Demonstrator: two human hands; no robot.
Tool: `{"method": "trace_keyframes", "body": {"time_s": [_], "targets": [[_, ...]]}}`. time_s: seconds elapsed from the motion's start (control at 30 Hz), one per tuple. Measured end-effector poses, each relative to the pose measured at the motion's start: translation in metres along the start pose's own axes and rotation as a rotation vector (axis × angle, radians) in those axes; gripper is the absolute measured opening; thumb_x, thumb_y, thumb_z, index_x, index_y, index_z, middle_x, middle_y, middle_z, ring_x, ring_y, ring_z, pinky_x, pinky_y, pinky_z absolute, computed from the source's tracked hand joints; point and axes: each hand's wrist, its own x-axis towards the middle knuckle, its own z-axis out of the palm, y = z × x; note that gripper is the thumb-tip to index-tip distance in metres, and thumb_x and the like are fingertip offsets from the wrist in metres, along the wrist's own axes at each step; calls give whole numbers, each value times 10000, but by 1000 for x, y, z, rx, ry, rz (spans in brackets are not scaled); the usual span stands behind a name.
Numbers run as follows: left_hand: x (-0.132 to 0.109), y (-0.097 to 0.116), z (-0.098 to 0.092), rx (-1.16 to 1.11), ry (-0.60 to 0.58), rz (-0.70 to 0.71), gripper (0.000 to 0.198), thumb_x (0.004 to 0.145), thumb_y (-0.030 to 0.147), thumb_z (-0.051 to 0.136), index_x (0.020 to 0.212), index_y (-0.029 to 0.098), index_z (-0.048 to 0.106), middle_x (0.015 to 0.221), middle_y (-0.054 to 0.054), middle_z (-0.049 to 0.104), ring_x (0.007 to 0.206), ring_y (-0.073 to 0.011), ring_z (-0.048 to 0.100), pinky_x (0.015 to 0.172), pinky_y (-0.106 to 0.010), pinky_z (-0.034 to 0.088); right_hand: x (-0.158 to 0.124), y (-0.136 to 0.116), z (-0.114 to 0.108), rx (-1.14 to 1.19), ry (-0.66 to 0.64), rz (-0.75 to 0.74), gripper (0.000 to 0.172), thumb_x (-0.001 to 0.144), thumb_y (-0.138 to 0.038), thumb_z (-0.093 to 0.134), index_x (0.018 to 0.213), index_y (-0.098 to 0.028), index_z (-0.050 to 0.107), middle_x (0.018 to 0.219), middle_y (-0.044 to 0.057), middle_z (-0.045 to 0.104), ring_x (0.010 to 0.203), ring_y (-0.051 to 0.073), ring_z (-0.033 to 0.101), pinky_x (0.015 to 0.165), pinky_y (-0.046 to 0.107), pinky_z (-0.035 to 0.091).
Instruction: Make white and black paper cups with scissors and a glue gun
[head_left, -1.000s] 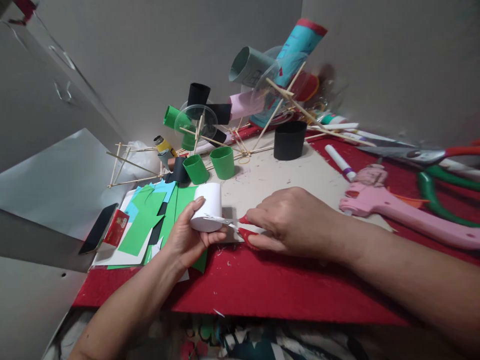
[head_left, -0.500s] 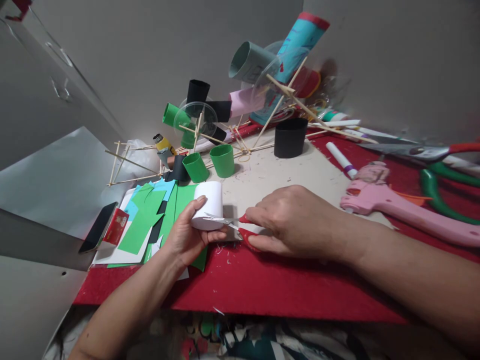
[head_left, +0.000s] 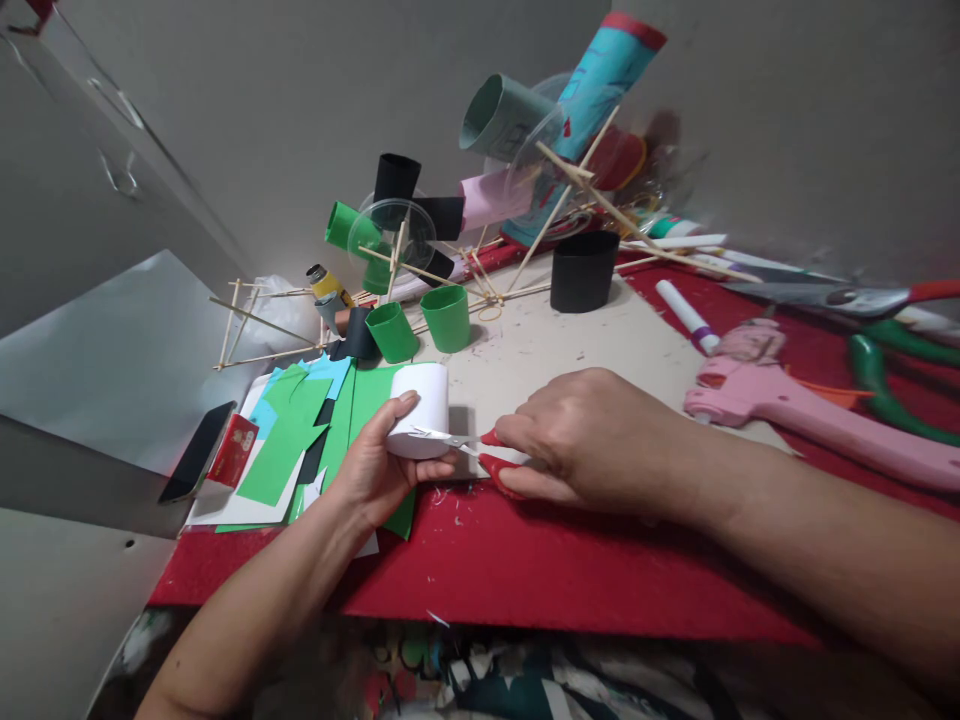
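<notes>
My left hand [head_left: 382, 450] holds a white paper cup [head_left: 421, 402], a short rounded tube with its flat end tilted toward me, thumb on its side and fingers beneath. In my right hand [head_left: 585, 440] is a pair of small scissors [head_left: 499, 470] with red handles. Their slightly parted blades lie at the cup's near lower rim. Two green paper cups [head_left: 445, 320] stand just behind, and a black paper cup [head_left: 584, 272] is farther right. Under my left wrist lie green foam sheets [head_left: 289, 450] with cut edges.
Stick frames carry wheels with coloured tubes, including a blue tube [head_left: 611, 80], at the back. To the right lie a pink glue gun [head_left: 795, 410], a white marker [head_left: 686, 315] and large scissors [head_left: 832, 297]. A phone [head_left: 196, 455] and red card [head_left: 234, 450] are at left.
The view has shifted slightly. Both hands, the white cup and the small scissors keep nearly the same position, with the blades still at the cup's lower rim.
</notes>
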Motion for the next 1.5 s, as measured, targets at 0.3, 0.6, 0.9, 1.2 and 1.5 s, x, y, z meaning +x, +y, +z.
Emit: {"method": "trace_keyframes", "body": {"time_s": [0.3,0.6,0.9,1.2,1.5], "targets": [[2,0,-2,-14,12,8,459,740,344,737,1108,145,548,736,-63,673,535,-199,672,472,-282,596,1,0,-6,3,-74,2,233,883,-295,558,688,-185,624,566,20,642,519,165,577,542,289,199],[-2,4,0,6,-5,67,402,738,356,732,1030,175,523,738,-41,671,563,-197,684,496,-281,595,0,3,-1,157,58,47,245,867,-292,520,667,-191,619,542,-1,622,510,142,549,543,274,211],[3,-2,1,71,18,277,347,673,295,816,933,123,663,914,-65,717,791,-170,672,739,-280,562,-1,6,1,191,191,115,280,870,-315,482,678,-190,643,556,8,647,518,139,561,540,268,253],[19,-15,-9,434,-96,414,603,593,265,879,1135,163,635,1042,-84,718,947,-236,653,867,-341,484,1,7,0,193,185,75,201,830,-334,570,741,-179,661,633,15,686,552,148,581,550,269,256],[-26,11,-17,588,62,660,602,760,273,741,1318,314,518,1370,-43,568,1284,-230,496,1046,-335,387,2,3,-7,108,119,66,194,824,-356,611,783,-179,678,676,27,708,611,175,627,561,279,268]]}}
